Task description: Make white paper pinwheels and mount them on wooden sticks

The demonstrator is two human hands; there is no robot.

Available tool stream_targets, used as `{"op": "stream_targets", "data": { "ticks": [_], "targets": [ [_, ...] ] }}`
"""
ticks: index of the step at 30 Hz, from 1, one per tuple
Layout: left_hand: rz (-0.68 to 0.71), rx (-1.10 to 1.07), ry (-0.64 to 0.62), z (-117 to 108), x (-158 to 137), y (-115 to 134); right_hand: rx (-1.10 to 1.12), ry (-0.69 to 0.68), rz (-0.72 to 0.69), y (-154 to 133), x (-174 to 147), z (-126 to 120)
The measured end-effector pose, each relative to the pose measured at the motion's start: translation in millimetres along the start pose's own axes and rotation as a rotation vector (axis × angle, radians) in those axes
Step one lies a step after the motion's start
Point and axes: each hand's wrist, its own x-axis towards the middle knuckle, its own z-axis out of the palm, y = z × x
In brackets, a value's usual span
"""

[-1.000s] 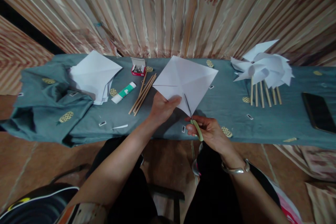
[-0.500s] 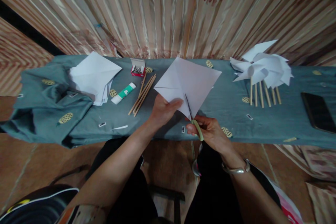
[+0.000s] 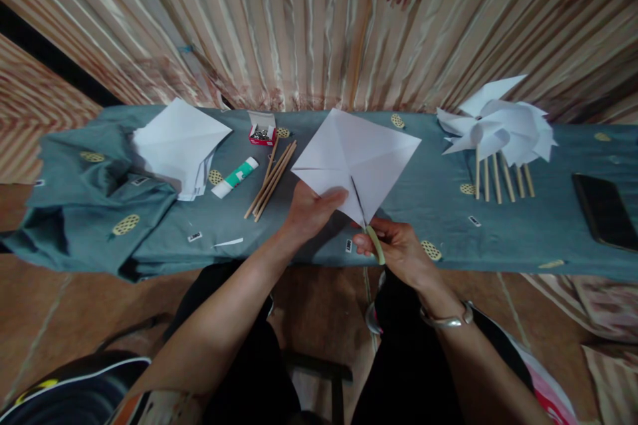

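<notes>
A white square sheet of paper [image 3: 371, 139], creased along its diagonals, is held corner-down above the table. My left hand [image 3: 315, 209] pinches its lower left edge, thumb on top. A slit runs inward from the sheet's left corner. My right hand [image 3: 393, 246] grips scissors [image 3: 375, 244] with a pale green handle. Their dark blade lies over the paper, running up from the bottom corner towards the middle. The other blade is hidden beneath the sheet.
On the teal cloth [image 3: 299, 255] lie a stack of paper squares [image 3: 179, 143], a glue stick [image 3: 235, 177], several wooden sticks [image 3: 272, 182] and an open red box of small metal pieces [image 3: 262, 134]. Paper pinwheels [image 3: 508, 129] on sticks and a phone [image 3: 604, 210] are at right.
The sheet has tilted very slightly and its left slit looks a little wider. The scissors and both hands stay almost in the same place.
</notes>
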Motion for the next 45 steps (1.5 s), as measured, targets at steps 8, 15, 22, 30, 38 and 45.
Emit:
{"op": "stream_targets", "data": {
  "ticks": [8,15,22,30,38,45],
  "targets": [
    [-0.051,0.026,-0.024,1,-5,7,-0.079,-0.034,-0.044,7,1,-7],
    [-0.091,0.047,-0.025,1,-6,5,-0.072,-0.016,-0.056,5,2,-3],
    [-0.059,0.023,-0.019,1,-5,5,-0.069,-0.016,-0.088,0,1,0],
    [-0.047,-0.06,0.002,1,-3,6,-0.04,-0.057,0.001,6,2,-5],
    [-0.05,-0.047,0.145,-17,17,15,-0.137,-0.171,0.098,11,-6,-22],
    [-0.063,0.075,0.052,-22,15,12,-0.027,0.327,-0.113,5,-1,-56]
  ]
}}
